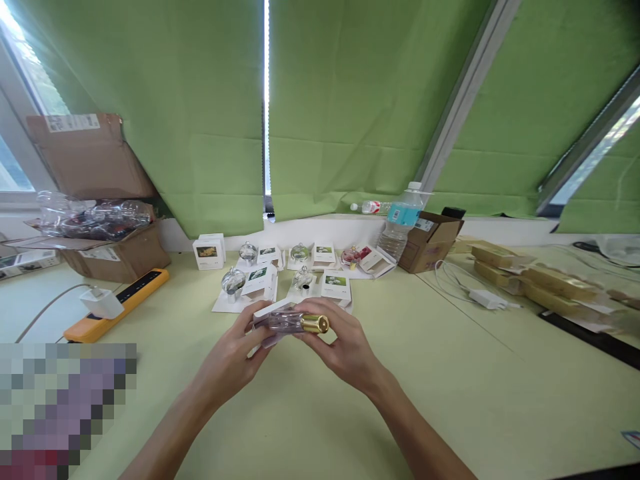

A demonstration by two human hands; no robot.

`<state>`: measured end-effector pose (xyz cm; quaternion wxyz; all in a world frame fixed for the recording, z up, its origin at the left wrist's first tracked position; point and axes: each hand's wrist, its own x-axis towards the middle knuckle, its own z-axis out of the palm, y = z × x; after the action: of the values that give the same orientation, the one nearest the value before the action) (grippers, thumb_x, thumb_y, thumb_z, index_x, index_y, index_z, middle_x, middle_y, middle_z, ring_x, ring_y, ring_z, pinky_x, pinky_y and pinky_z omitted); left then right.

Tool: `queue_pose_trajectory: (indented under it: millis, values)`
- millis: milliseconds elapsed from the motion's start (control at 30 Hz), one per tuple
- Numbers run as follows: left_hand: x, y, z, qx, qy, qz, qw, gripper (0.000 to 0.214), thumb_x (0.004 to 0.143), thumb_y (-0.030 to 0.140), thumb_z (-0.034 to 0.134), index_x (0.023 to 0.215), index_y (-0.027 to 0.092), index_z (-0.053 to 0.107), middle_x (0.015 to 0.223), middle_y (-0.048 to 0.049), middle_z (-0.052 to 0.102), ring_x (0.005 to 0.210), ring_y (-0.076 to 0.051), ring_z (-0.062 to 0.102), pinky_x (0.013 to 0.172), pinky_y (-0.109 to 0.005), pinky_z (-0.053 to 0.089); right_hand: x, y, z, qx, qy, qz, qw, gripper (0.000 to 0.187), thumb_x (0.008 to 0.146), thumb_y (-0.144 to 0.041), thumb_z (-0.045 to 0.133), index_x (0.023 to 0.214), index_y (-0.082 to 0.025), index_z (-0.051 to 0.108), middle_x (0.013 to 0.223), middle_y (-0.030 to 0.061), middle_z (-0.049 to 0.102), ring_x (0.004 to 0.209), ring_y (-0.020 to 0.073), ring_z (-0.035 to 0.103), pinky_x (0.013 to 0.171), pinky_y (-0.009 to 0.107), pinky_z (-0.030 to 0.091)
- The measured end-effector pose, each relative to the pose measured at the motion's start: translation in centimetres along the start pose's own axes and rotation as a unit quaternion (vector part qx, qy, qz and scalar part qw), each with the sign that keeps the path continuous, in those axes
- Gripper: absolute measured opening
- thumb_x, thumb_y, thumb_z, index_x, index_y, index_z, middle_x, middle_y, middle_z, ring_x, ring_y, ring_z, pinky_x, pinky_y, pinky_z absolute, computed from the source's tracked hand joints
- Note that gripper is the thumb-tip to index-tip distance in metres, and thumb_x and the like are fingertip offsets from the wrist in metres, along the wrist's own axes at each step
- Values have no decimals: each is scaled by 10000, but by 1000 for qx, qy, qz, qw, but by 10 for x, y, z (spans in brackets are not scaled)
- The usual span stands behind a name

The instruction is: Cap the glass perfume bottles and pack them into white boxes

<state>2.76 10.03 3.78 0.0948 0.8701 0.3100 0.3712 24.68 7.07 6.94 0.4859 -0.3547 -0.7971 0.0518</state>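
Both hands meet above the pale green table (450, 373). Together they hold a small clear glass bottle (285, 323) with a gold cap (315, 324), lying sideways. My left hand (235, 357) grips the clear body end, fingers curled. The fingers of my right hand (345, 350) close round the gold cap end. A small white box (273, 309) sits just behind the bottle, touching my left fingers. Behind it stand rows of small white boxes (335, 283) and round glass bottles (233, 280).
An orange power strip (125, 300) with a white charger lies at the left. Cardboard boxes (110, 253) with clear plastic stand at the far left. A water bottle (400, 227) and an open brown box (430, 243) are at the back. Yellow-brown packs (540, 280) line the right.
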Motion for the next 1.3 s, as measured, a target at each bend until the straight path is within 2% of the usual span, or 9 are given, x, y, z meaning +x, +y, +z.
queue_pose_trajectory:
  millis: [133,300,533,633,800,900,1000,1100,1300]
  values:
    - [1,1,1,1,27,-45,999,219,878,232,552,1097,250,538,1331,-95,483,1206,-246,513,931,-381,488,-2,2,1,-27,-22,24,999,313,876,-297,600,1185,-253,564,1102,88,652,998,236,633,834,356,546]
    - [1,2,2,-18,21,-98,995,274,871,302,563,1135,267,498,1092,-41,647,962,-205,654,780,-330,540,-3,1,3,-27,-61,22,998,326,884,-252,587,1209,-265,557,1129,75,651,1038,232,605,845,358,527]
    - [-1,3,5,-16,-13,-116,993,469,869,317,571,1302,312,390,1267,-52,602,1103,-242,618,842,-369,526,-2,-5,4,-28,-109,36,993,312,889,-236,578,1199,-261,548,1156,65,636,1033,227,583,824,353,504]
    - [-2,2,9,-72,15,-124,990,565,853,319,598,1335,300,304,1269,-83,597,1116,-250,618,866,-400,525,-2,-7,3,-28,-115,41,992,310,883,-248,587,1190,-257,550,1154,70,632,1007,225,584,798,341,503]
    - [2,6,12,-203,50,-171,963,707,778,330,687,1308,282,221,1167,-91,646,973,-223,687,861,-425,534,-1,-8,-1,-38,-105,52,992,335,866,-241,598,1196,-242,546,1095,79,640,941,218,587,764,326,486]
    - [4,6,13,-207,-16,-192,959,558,804,340,648,1277,272,360,1103,-66,687,977,-237,676,838,-397,533,0,-8,-3,-33,-108,48,992,342,862,-221,597,1199,-239,538,1088,72,633,964,214,575,789,322,478]
    - [3,0,16,-147,-87,-204,964,291,811,312,610,1092,242,579,1079,-53,698,973,-263,656,796,-360,519,1,-9,-3,-29,-114,41,992,326,857,-207,601,1176,-236,542,1084,68,628,965,215,562,804,335,471]
    - [1,-4,21,-122,-92,-211,965,231,811,278,577,1024,212,639,1057,-58,706,958,-272,644,772,-335,493,1,-10,-3,-30,-121,38,992,313,853,-207,608,1159,-233,546,1066,64,623,955,217,550,815,351,465]
    - [4,1,24,-193,-86,-236,948,255,803,272,556,1024,192,654,1009,-47,715,899,-253,643,748,-309,477,0,-10,-3,-24,-130,30,991,279,867,-219,586,1145,-220,559,1114,90,574,1016,221,539,831,346,470]
